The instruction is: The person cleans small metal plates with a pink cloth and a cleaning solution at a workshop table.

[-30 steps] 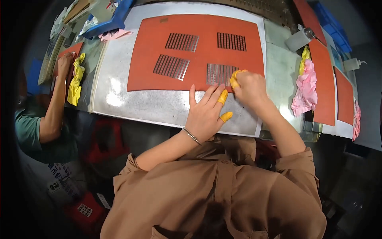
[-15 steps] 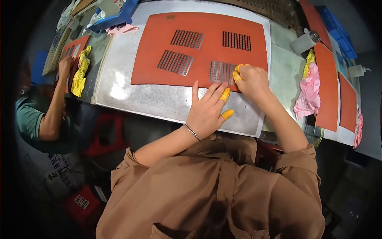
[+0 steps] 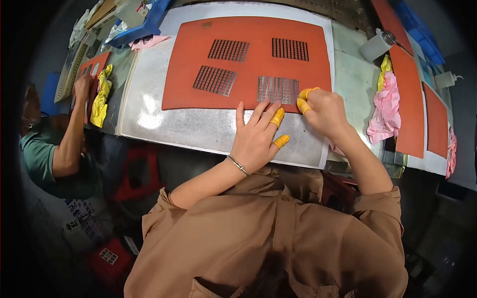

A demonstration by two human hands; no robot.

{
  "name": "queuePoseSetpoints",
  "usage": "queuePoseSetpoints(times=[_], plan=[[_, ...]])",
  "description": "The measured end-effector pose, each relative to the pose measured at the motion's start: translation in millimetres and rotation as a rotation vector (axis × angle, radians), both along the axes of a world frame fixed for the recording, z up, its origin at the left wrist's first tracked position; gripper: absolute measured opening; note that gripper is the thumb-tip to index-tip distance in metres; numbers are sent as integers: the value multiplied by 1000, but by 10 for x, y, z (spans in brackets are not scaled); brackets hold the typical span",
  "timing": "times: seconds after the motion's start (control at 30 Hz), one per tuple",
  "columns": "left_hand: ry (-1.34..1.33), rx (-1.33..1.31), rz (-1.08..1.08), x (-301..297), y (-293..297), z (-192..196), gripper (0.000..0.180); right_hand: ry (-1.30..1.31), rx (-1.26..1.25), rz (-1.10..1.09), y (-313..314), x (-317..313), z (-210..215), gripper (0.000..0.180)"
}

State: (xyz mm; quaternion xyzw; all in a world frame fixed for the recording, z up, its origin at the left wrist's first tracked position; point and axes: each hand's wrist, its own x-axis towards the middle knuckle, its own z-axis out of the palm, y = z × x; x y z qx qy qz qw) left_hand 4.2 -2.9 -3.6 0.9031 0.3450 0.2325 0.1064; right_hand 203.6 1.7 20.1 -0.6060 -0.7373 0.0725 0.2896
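Observation:
An orange mat (image 3: pixel 248 59) lies on a grey metal sheet (image 3: pixel 198 126) and carries several rectangular metal grid plates. My left hand (image 3: pixel 256 136) rests flat with fingers spread at the mat's near edge, yellow finger cots on its thumb and index finger. My right hand (image 3: pixel 320 109) is curled, its yellow-capped fingertips pinching at the right edge of the nearest grid plate (image 3: pixel 278 89). Whether it has hold of the plate I cannot tell.
A pink cloth (image 3: pixel 385 111) and a yellow cloth lie right of the sheet, beside more orange mats (image 3: pixel 410 99) and a white bottle (image 3: pixel 375 44). At the left another person (image 3: pixel 54 149) works on an orange mat with a yellow cloth (image 3: pixel 101 94). Blue trays (image 3: pixel 136 30) stand far left.
My hands stay at the nearest grid plate. My head has moved, so the table sits slightly differently in view.

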Motion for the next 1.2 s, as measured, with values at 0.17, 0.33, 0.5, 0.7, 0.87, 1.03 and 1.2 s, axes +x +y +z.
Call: queuePoseSetpoints(times=[0.17, 0.33, 0.5, 0.7, 0.87, 1.03, 1.2], plan=[[-24, -13, 4, 3, -7, -8, 39, -138, -91, 53, 217, -88, -131, 10], [-20, -22, 15, -13, -27, -14, 41, -149, -68, 16, 211, -146, -95, 8], [-19, -11, 2, 1, 6, 39, 42, -155, -90, -34, 386, -126, -60, 8], [-16, -25, 19, -2, 11, 1, 42, -207, -109, 37, 275, -125, -78, 7], [-33, -29, 19, -13, -13, -11, 40, -151, -119, 29, 219, -155, -83, 6], [-26, 5, -1, -18, 15, 23, 41, -153, -49, 57, 375, -95, -81, 7], [-24, -8, 21, 10, 10, 14, 40, -193, -127, 97, 357, -56, -28, 6]])
